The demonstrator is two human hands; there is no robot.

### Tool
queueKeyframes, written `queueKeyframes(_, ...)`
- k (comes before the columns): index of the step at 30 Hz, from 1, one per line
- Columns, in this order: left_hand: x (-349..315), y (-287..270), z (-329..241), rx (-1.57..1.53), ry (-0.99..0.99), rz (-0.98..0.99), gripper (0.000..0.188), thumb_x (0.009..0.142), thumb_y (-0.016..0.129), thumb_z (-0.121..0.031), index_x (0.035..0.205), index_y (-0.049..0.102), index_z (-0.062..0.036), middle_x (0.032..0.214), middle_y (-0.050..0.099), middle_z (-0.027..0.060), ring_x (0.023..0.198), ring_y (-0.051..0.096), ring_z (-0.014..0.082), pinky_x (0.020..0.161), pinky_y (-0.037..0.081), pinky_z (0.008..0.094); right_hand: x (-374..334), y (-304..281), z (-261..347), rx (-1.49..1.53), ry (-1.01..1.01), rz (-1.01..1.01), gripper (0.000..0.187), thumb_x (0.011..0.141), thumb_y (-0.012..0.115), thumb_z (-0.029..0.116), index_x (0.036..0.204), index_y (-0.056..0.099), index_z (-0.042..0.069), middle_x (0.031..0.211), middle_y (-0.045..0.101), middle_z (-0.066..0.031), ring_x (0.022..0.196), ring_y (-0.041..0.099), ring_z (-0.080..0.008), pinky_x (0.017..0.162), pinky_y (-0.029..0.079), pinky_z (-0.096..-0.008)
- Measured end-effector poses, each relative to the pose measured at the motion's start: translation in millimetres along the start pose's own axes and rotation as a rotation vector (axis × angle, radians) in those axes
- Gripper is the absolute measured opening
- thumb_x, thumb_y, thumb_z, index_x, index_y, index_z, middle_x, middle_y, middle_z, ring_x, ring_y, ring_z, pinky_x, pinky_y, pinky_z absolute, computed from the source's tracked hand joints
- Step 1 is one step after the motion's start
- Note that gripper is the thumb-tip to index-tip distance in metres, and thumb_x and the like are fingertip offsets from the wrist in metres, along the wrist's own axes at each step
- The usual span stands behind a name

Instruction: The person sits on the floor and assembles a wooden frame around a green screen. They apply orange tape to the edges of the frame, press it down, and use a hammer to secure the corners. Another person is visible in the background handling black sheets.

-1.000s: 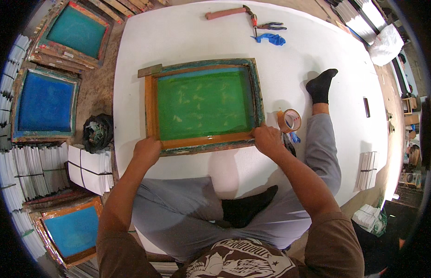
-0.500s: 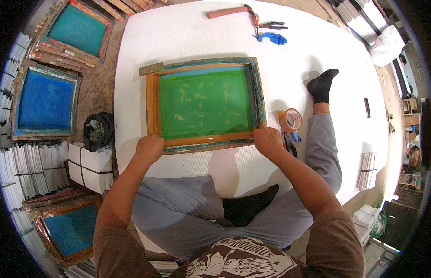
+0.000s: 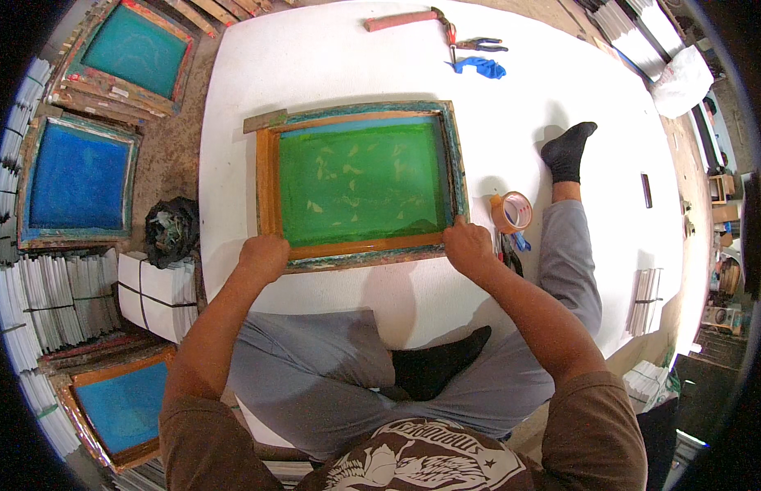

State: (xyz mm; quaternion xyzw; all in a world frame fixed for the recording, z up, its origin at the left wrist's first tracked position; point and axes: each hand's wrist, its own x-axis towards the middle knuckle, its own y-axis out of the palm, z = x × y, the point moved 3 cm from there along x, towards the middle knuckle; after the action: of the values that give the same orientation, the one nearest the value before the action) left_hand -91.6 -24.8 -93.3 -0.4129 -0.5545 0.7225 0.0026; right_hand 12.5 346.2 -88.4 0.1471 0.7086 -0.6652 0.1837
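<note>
A silk-screen printing frame (image 3: pixel 360 182) lies before me, its green mesh marked with small pale shapes. Brown tape covers the inner wood along its left and near sides. My left hand (image 3: pixel 264 257) is closed round the near left corner, and my right hand (image 3: pixel 469 246) grips the near right corner; the fingertips of both are partly hidden by the wood. Just right of my right hand stands a roll of brown packing tape (image 3: pixel 512 212). Beside that roll, a dark-handled tool (image 3: pixel 509 255) is partly covered by my forearm.
At the far side of the white tabletop (image 3: pixel 315 65) lie a hammer (image 3: pixel 401 20), pliers (image 3: pixel 481 44) and a blue cloth (image 3: pixel 481 68). More screen frames (image 3: pixel 79 180) stand on the left, near a black bag (image 3: pixel 171 232) and strapped paper stacks (image 3: pixel 157 295). My socked foot (image 3: pixel 568 152) rests at right.
Hardly anything differs. Both hands keep their hold on the frame, and the view has shifted very slightly. A dark shape now shows at the lower right, behind my right sleeve.
</note>
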Motion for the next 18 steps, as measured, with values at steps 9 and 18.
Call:
queueKeyframes(9,2.5,-3.9,1.2,-0.008,-0.001,0.036,0.015,0.083,0.067,-0.006,0.091,0.077,-0.0001,0.097,0.075,0.0211,0.092,0.075,0.0366,0.077,0.06,0.0494,2.9,-1.5,2.7,0.015,0.052,0.058,0.019,0.091,0.063,0.014,0.095,0.077,0.002,0.101,0.067,-0.0193,0.092,0.075,-0.0348,0.076,0.063,-0.0458)
queueKeyframes(18,3.8,-2.0,3.3,0.022,0.021,0.038,0.015,0.08,0.07,-0.008,0.091,0.077,-0.0013,0.096,0.075,0.0201,0.091,0.075,0.0352,0.077,0.061,0.0485,4.3,1.1,4.1,-0.005,0.037,0.011,0.019,0.089,0.064,0.014,0.092,0.078,0.001,0.1,0.068,-0.0202,0.086,0.076,-0.034,0.072,0.063,-0.045)
